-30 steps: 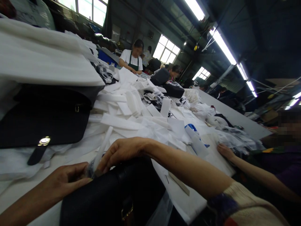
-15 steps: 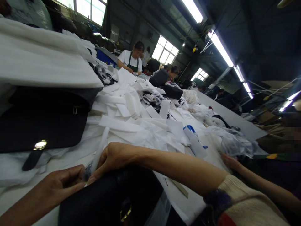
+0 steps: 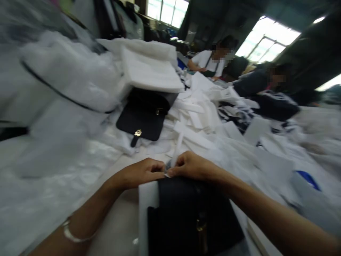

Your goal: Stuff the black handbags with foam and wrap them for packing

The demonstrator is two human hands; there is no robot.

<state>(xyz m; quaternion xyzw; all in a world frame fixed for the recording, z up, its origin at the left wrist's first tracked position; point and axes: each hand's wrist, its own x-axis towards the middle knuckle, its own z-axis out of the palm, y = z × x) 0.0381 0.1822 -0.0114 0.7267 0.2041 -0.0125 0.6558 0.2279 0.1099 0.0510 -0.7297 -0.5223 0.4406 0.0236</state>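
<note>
Black handbag (image 3: 177, 213), lower centre, gold-toned buckle (image 3: 201, 225) on near face, slim white strip (image 3: 178, 147) tilted at far edge

workshop: black bags (image 3: 176, 217), aproned co-worker (image 3: 209, 65)

Matt bag (image 3: 176, 213), glossy film (image 3: 80, 64), dull foam (image 3: 194, 137)
The bag looks like smooth leather or its imitation, its buckle (image 3: 199, 225) like gold-toned metal; the flap (image 3: 147, 122) behind bears a shiny metal clasp (image 3: 137, 133). The foam appears matt and smooth, the film thin, crinkled plastic, the bracelet (image 3: 68, 233) polished silvery metal.
</note>
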